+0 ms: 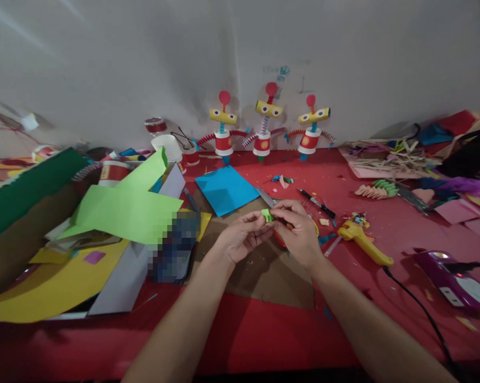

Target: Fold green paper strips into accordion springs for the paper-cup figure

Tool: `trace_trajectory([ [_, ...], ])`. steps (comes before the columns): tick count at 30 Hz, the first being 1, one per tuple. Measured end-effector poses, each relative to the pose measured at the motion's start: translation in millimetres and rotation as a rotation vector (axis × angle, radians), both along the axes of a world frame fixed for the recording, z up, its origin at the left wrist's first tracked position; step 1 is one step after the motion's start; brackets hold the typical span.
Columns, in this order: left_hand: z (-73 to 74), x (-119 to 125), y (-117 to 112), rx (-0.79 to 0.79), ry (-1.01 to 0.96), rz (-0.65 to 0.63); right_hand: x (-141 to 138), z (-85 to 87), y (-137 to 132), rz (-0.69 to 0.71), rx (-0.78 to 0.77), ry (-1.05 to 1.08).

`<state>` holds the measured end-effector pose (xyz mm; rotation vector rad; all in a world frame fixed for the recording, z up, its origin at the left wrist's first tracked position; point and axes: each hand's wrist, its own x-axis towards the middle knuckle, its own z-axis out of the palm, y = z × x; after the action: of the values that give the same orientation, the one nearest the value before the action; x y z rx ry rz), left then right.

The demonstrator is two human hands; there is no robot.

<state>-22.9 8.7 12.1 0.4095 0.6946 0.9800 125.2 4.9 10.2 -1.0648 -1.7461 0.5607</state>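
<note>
- Currently both hands meet over the brown cardboard mat [263, 274], with one small green paper piece [267, 215] pinched between them.
- Left hand [240, 239]: thumb and forefinger are clamped on the piece's left end.
- Right hand [299, 234]: fingers are curled and closed on its right end from above.
- The piece is short and looks folded or rolled; can't tell which. It sits at the fingertips, clear of the red worktop [243, 335].
- Progress, my read: early on this part. It's being shaped and isn't attached to anything.
- Done, by the look of it: the paper robots [263, 127], three of them, stand complete far ahead of the hands at the wall.
- Paper stock: blue sheet [226, 189] lies just ahead-left of the left hand, light green sheet [124, 210] well to its left.
- Glue gun [363, 242] lies near the right hand, on its right, untouched. Pen [317, 204] is just ahead of that hand.
</note>
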Motion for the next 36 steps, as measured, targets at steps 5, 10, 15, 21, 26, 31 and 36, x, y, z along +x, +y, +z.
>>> trace_trajectory([
  [5, -3.8, 2.0, 1.2, -0.041, -0.035, 0.048, -2.3, 0.6, 0.4, 0.008, -0.027, 0.008],
  [10, -1.4, 1.0, 3.5, -0.093, -0.021, 0.104, -0.7, 12.6, -3.4, 0.033, -0.100, -0.033],
  [15, 4.7, 0.6, 4.9, -0.150, -0.037, 0.142, 54.7, 21.3, -11.7, -0.241, -0.133, -0.318],
  [21, 6.9, 3.8, 5.3, -0.186, -0.023, 0.182, 139.9, -3.6, -24.4, -0.745, -0.381, -0.943],
  [26, 4.5, 2.2, 5.8, -0.133, -0.067, 0.147, 148.7, -18.5, -20.6, -0.667, -0.455, -1.073],
  [31, 0.0, -0.3, 6.7, -0.104, -0.081, 0.145, 144.1, -18.0, -23.3, -0.679, -0.409, -1.017],
  [36, -1.4, -0.2, 6.1, -0.105, -0.074, 0.168, 143.1, 0.7, -40.2, -0.789, -0.275, -0.852],
])
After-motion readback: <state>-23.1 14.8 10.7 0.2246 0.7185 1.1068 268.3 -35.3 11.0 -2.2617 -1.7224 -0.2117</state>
